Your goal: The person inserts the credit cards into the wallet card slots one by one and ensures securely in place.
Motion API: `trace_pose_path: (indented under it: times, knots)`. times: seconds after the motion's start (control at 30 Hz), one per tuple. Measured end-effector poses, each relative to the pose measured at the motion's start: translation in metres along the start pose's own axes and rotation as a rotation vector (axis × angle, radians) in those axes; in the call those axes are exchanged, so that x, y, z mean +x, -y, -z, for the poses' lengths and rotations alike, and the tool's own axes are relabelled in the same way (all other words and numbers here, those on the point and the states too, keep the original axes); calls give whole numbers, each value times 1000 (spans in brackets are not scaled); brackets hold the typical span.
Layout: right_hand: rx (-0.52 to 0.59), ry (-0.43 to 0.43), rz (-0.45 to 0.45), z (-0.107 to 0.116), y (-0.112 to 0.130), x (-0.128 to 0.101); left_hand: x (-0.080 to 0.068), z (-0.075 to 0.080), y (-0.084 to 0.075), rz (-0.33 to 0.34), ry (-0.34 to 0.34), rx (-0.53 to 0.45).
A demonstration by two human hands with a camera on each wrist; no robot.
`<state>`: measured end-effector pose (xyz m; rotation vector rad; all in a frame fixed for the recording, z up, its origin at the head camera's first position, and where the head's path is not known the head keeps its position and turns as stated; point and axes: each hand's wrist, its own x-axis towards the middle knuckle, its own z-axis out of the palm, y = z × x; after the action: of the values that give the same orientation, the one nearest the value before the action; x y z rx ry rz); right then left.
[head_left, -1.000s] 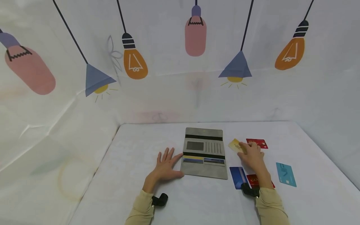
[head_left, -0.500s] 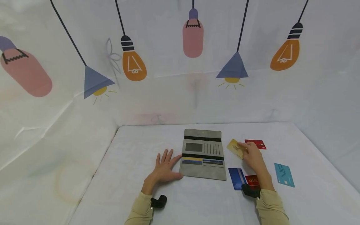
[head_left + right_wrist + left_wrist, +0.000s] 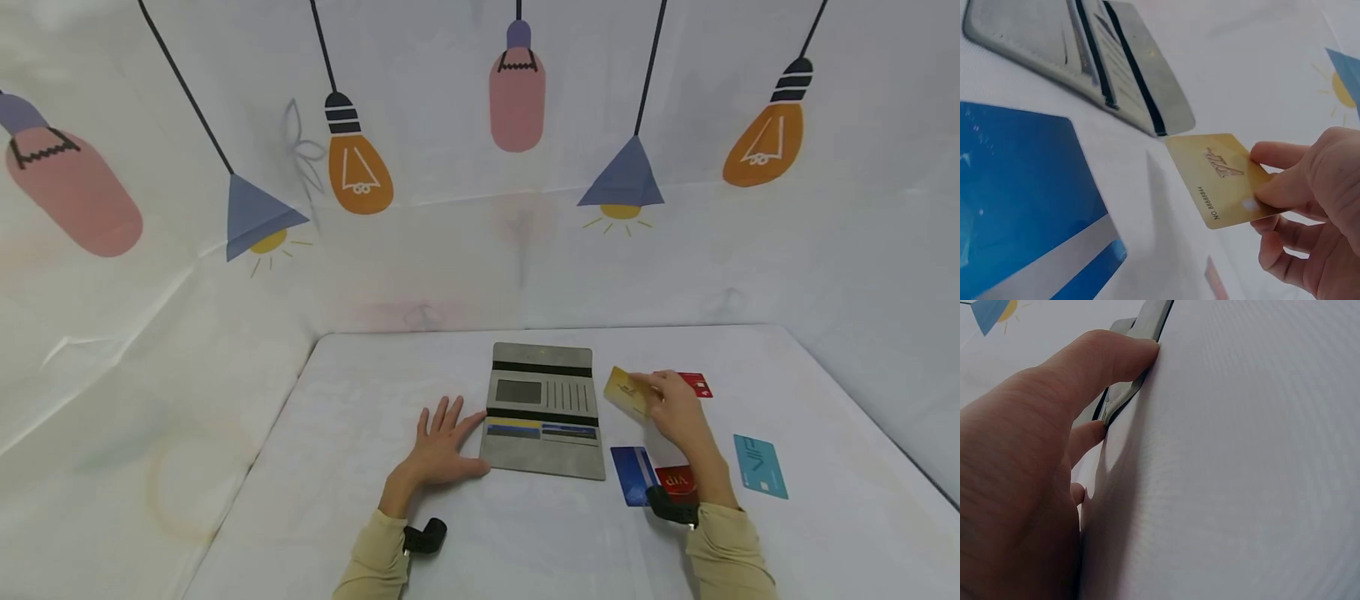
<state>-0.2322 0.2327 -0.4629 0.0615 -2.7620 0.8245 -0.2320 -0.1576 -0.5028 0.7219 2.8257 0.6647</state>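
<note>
An open grey wallet (image 3: 543, 408) lies flat on the white table (image 3: 525, 533), with cards tucked in its lower pockets. My left hand (image 3: 438, 446) rests flat on the table, its fingers spread and its thumb against the wallet's (image 3: 1141, 337) left edge. My right hand (image 3: 675, 412) pinches a gold card (image 3: 627, 390) between thumb and fingers, lifted off the table just right of the wallet. In the right wrist view the gold card (image 3: 1222, 178) hangs above the table near the wallet's (image 3: 1085, 56) corner.
A dark blue card (image 3: 633, 473), a red VIP card (image 3: 677, 481) and a light blue VIP card (image 3: 760, 465) lie on the table to the right. Another red card (image 3: 695, 383) lies behind my right hand. A backdrop printed with lamps rises behind the table.
My right hand has lifted the gold card off the table and carried it slightly left toward the wallet. The left hand has stayed in place.
</note>
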Motion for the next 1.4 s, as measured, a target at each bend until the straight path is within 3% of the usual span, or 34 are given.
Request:
trace_pose_path:
  times: [0.5,0.87,1.2,1.4]
  knots:
    - [89,98,72,10,21,0,5,-2,0,12,2,26]
    - [168,215,197,-5,32,3,4,-2,1,7,-4,15]
    - [236,341,274,-16,45,1,5,-3,1,17,-3,9]
    - [258,374,283,-20,47,1,3,-2,0,7,-4,8]
